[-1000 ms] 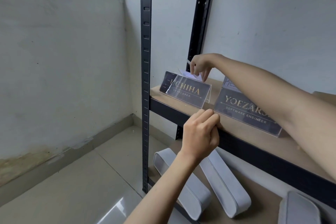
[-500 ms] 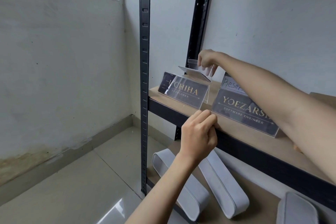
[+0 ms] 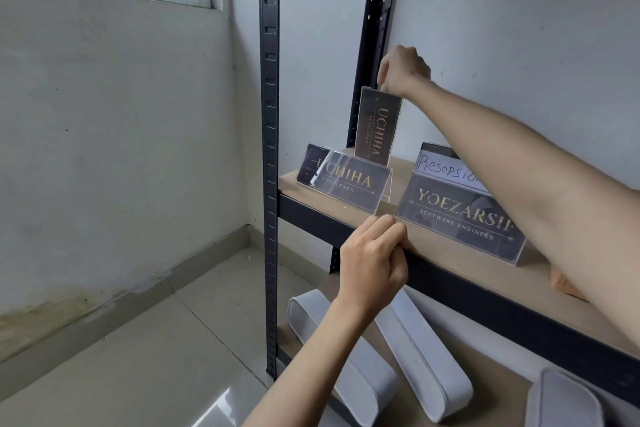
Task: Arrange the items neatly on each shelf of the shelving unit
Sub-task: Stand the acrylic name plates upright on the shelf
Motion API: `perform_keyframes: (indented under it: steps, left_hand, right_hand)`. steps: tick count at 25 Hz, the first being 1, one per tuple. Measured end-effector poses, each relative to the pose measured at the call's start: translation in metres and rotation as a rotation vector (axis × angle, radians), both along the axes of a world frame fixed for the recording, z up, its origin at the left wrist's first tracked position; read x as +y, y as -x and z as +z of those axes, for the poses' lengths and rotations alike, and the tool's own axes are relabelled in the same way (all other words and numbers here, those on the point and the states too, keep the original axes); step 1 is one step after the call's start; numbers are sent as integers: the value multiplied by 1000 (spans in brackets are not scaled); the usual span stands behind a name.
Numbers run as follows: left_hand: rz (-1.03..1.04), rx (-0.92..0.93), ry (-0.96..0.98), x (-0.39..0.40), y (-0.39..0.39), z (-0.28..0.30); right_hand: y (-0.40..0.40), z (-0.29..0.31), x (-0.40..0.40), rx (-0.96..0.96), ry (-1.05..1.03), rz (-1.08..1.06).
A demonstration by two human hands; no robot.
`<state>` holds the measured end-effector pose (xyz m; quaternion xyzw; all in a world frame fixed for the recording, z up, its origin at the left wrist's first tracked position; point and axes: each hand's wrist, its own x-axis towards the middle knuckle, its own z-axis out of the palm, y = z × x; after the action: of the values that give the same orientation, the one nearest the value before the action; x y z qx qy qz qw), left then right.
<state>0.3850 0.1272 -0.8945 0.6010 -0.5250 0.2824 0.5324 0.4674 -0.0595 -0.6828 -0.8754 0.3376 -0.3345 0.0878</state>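
My right hand [image 3: 405,71] pinches the top end of a clear acrylic name plate [image 3: 377,128] reading "UCHIHA DEVELOPER". It hangs upright on end above the back left of the wooden shelf [image 3: 450,284]. Below it a second "UCHIHA" plate [image 3: 349,184] stands at the shelf front, overlapping a third dark plate [image 3: 311,165] behind it on the left. To the right stand a "YOEZARSIF SOFTWARE ENGINEER" plate [image 3: 460,218] and, behind it, a handwritten "Resepsion" plate [image 3: 446,168]. My left hand [image 3: 374,253] grips the shelf's front edge with curled fingers, just under the front plate's corner.
A black slotted upright [image 3: 269,149] frames the unit's left front corner, another stands at the back. On the lower shelf lie two long grey cases [image 3: 422,357] [image 3: 346,367] and a third grey case [image 3: 561,402]. Wall and tiled floor lie to the left.
My right hand has lifted the acrylic plate from behind the front plate and turned it from flat to upright on end. My left hand has stayed on the shelf edge.
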Motion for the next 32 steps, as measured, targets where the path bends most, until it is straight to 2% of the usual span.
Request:
perform_keyframes:
  steps: [3, 6, 11, 15, 17, 24, 30, 32]
  left_hand:
    - [7, 0, 5, 0, 0, 1]
    - [13, -2, 1, 1, 0, 1]
    - [19, 7, -7, 1, 0, 1]
    - [25, 18, -13, 1, 2, 1]
    - [30, 12, -8, 2, 2, 1]
    - [34, 12, 20, 0, 2, 0]
    - [21, 19, 18, -4, -1, -3]
    - [11, 19, 24, -4, -1, -3]
  right_hand:
    - [0, 0, 2, 87, 71, -13]
    - [-4, -7, -4, 87, 68, -5]
    - [-3, -7, -13, 99, -51, 88]
    - [15, -8, -10, 249, -286, 243]
    - [22, -14, -10, 304, -296, 250]
    - [12, -17, -4, 127, -243, 194]
    - [-4, -16, -12, 119, -219, 225]
    - [-10, -18, -15, 200, -196, 278]
